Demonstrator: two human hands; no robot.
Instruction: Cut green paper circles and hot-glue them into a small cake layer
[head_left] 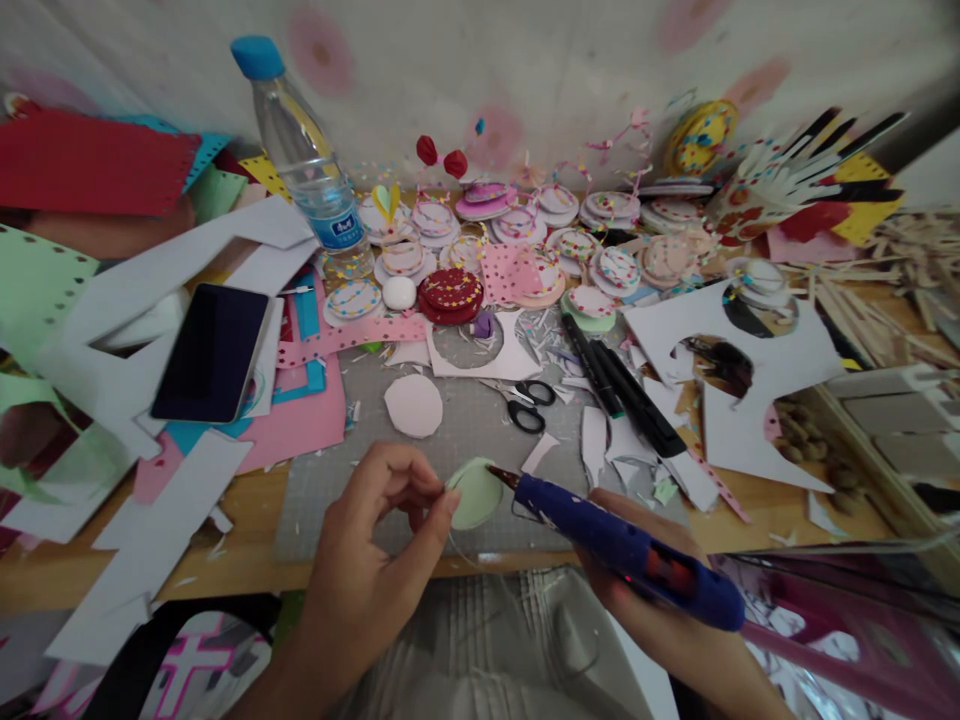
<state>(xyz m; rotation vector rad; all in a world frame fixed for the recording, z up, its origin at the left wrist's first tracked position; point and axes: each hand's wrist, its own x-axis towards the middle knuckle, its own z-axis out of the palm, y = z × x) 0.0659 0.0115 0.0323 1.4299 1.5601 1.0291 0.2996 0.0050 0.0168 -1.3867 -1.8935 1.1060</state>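
Note:
Between thumb and fingers, my left hand (386, 540) pinches the left edge of a pale green paper disc (478, 496) just above the table's front edge. A blue glue gun (615, 540) lies in my right hand (645, 590), whose fingers are partly hidden behind it. The gun's dark nozzle meets or nearly meets the disc's upper right rim; I cannot tell whether they touch. Thin strands hang below the disc. Beyond my left hand a white paper disc (414, 406) rests on the grey cutting mat (322, 500), with black-handled scissors (529, 402) to its right.
Behind stand several decorated paper discs (451, 294) and a water bottle (304, 150). A phone (214, 352) lies on paper sheets at left. Toward the right are a utility knife (637, 400), cut white card (780, 420), a cup of pens (757, 195) and wooden sticks (855, 320).

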